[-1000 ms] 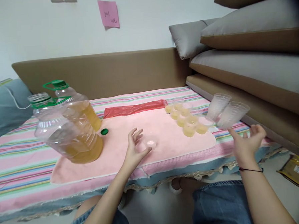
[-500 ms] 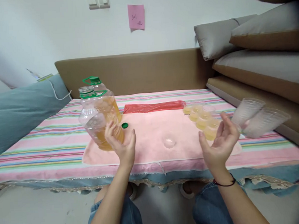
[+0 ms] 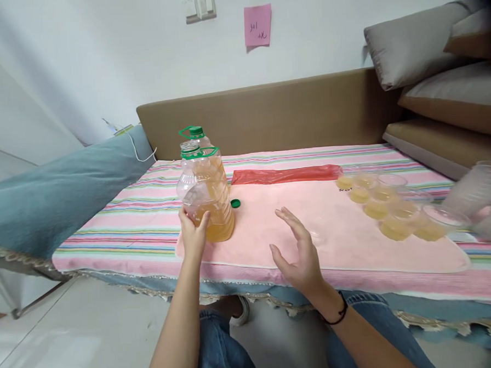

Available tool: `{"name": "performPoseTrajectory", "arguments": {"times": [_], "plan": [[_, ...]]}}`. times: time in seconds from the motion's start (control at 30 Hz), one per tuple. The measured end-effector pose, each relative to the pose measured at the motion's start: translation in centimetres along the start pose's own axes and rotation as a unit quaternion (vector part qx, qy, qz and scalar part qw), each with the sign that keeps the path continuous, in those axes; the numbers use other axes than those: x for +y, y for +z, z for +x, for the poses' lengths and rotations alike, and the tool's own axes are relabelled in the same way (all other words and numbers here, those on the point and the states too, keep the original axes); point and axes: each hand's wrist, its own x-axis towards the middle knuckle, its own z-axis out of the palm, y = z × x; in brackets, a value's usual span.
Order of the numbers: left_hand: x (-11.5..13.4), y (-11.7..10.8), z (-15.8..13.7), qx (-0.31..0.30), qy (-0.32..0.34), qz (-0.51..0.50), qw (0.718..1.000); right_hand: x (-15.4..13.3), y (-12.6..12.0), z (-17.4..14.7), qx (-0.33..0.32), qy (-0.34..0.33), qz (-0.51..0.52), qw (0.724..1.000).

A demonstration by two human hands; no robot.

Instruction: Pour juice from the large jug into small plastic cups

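A clear plastic jug [image 3: 208, 199] of yellow liquid, uncapped with a green handle, stands on the pink cloth. At its lower left side is my left hand [image 3: 194, 236], thumb and fingers apart; whether it presses on the jug I cannot tell. Behind stands a second jug [image 3: 204, 139], mostly hidden, with its green cap on. The loose green cap [image 3: 235, 203] lies to the right. My right hand [image 3: 301, 255] hovers over the cloth, open with nothing in it. Just beyond it is an empty clear cup [image 3: 317, 234], partly hidden and faint.
Several clear cups [image 3: 376, 209] of yellow liquid stand grouped on the right. Stacked empty cups [image 3: 478, 188] lie beside them, blurred. A red plastic bag [image 3: 286, 174] stretches along the back of the pink cloth [image 3: 268, 221]. Cushions [image 3: 447, 102] are piled at the right.
The view has turned left. My left hand has moved from the jug's front right to its lower left side. My right hand has come left, from near the filled cups toward the jug.
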Motion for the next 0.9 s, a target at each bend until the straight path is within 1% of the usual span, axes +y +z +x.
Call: {"name": "performPoseTrajectory", "arguments": {"times": [0.1, 0.2, 0.37, 0.47, 0.57, 0.73, 0.83, 0.9], "plan": [[-1.0, 0.6, 0.1, 0.021, 0.01, 0.013, 1.0, -0.1, 1.1, -0.3, -0.01, 0.002, 0.006, 1.0], [-1.7, 1.1, 0.4, 0.049, 0.018, -0.004, 0.999, -0.1, 1.8, -0.7, -0.017, 0.009, 0.009, 1.0], [-2.5, 1.5, 1.0, 0.067, 0.031, -0.045, 0.996, -0.1, 2.2, -1.0, -0.033, 0.015, 0.018, 0.999], [-2.6, 1.7, 1.2, 0.093, 0.031, -0.067, 0.993, 0.1, 2.1, -1.1, -0.037, 0.017, 0.016, 0.999], [-2.6, 1.8, 1.5, 0.123, 0.024, -0.09, 0.988, 0.3, 2.0, -1.1, -0.035, 0.02, 0.016, 0.999], [-2.9, 1.4, 1.8, 0.152, -0.001, -0.151, 0.977, 0.8, 1.8, -1.2, -0.033, 0.04, 0.027, 0.998], [-3.1, 1.4, 1.7, 0.157, -0.019, -0.2, 0.967, 1.0, 2.0, -1.4, -0.029, 0.065, 0.047, 0.996], [-2.9, 1.7, 1.4, 0.148, -0.028, -0.241, 0.959, 1.2, 2.2, -1.6, -0.028, 0.085, 0.058, 0.994]]}}
